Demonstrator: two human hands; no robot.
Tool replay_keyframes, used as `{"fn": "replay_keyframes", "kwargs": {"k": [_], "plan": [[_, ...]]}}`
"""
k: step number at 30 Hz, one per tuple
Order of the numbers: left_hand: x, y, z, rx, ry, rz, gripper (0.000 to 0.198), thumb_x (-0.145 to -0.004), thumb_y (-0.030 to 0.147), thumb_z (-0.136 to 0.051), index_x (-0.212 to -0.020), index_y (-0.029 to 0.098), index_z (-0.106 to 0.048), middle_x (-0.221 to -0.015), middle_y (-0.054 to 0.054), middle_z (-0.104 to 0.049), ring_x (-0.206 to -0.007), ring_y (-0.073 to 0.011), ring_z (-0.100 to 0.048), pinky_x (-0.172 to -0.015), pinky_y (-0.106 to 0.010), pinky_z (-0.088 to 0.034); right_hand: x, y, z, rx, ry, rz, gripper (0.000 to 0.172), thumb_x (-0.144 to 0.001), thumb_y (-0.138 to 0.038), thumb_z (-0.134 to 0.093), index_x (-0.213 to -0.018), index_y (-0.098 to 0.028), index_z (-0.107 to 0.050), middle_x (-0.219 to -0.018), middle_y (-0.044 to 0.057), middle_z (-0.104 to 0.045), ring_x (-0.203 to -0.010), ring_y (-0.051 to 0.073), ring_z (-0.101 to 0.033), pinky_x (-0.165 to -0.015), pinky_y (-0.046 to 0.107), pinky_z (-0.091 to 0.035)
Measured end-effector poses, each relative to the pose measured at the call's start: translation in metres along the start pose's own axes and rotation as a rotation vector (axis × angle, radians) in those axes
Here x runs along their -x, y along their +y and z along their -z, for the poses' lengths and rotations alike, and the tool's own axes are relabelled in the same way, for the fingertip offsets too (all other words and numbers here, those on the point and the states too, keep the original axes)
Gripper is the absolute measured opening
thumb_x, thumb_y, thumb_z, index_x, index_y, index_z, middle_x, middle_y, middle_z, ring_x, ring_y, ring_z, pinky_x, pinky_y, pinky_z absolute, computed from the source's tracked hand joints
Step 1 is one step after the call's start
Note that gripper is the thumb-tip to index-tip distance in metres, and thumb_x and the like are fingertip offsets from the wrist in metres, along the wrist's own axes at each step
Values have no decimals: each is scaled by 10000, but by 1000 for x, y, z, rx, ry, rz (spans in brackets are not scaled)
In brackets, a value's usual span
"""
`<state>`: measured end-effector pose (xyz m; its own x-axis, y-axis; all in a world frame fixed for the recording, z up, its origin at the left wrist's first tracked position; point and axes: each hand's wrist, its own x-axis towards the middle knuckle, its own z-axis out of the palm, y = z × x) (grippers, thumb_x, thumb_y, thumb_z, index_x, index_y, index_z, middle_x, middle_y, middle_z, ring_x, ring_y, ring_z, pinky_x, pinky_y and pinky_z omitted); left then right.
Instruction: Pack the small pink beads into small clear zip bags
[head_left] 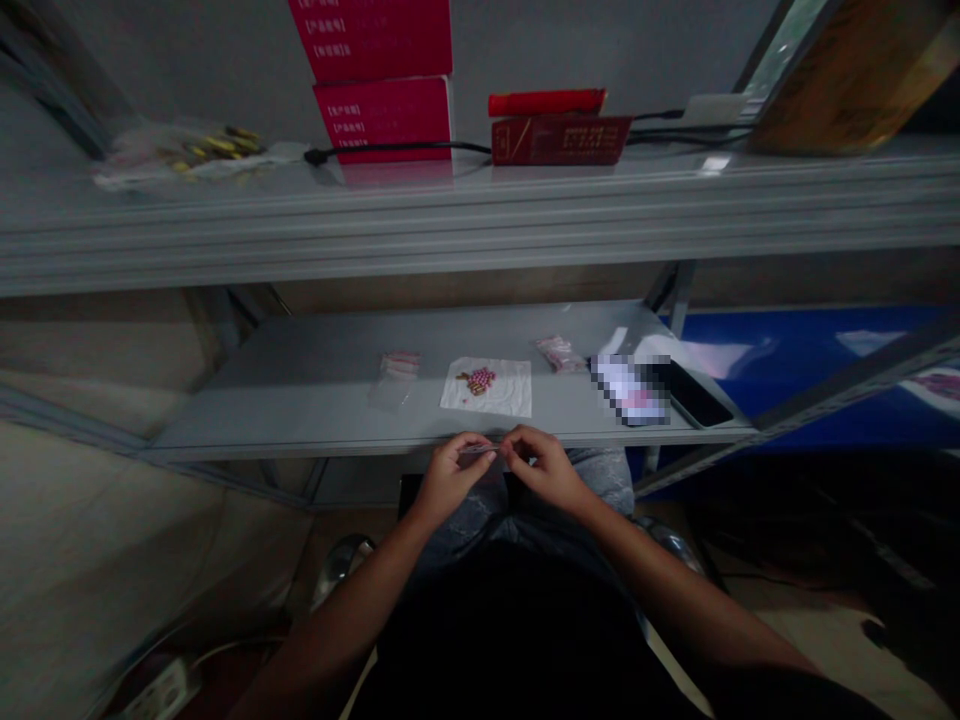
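Note:
Just in front of the lower shelf's edge, my left hand point(457, 474) and my right hand point(541, 464) pinch a small clear plastic bag point(480, 449) between thumbs and fingers. Its contents are too small to make out. Beyond them a white paper sheet point(511, 389) lies on the shelf, bearing a little heap of pink and gold beads or capsules point(477, 380). To its left is a clear bag point(398, 378) with pinkish strips showing in it. A second small bag with pinkish contents point(559, 353) lies to the right of the paper.
The lower grey shelf point(315, 390) also carries a pixelated phone-like object point(628, 390) and a dark phone point(697, 393) at right. Above, the upper shelf point(420, 235) juts out, holding pink boxes point(386, 115), a dark red box point(562, 140), a cable and a plastic bag point(202, 155).

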<state>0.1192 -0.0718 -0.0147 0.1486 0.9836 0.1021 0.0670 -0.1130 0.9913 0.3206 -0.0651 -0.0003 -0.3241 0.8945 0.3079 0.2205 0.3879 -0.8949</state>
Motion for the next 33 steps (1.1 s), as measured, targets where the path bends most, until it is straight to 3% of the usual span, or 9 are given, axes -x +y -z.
{"fn": "replay_keyframes", "kwargs": {"k": [4,25,33], "plan": [[-2,-2,0,13,61,10,220,-824,388,-773,-926,201,-717,-944,-68,-733,-906,-216,-677,-876,-363,-524,0,3,0,-3,16,4,153,-976,-327,-618,-911,-206,-685,-805,26,-656,-705,177,-589,-649,286,-445],[0,3,0,-39,6,-48,174,-877,371,-709,-910,200,-718,-919,-66,-729,-895,-211,-670,-861,-343,-519,0,4,-3,-33,-63,33,83,-952,-243,-629,-961,-208,-703,-897,44,-675,-778,185,-619,-705,296,-473],[-5,-11,3,23,42,-72,210,-876,395,-704,-895,188,-673,-877,-43,-676,-840,-188,-641,-784,-299,-515,-1,10,-4,-33,1,23,142,-968,-317,-629,-925,-198,-693,-837,28,-653,-720,169,-585,-654,275,-441]]}}
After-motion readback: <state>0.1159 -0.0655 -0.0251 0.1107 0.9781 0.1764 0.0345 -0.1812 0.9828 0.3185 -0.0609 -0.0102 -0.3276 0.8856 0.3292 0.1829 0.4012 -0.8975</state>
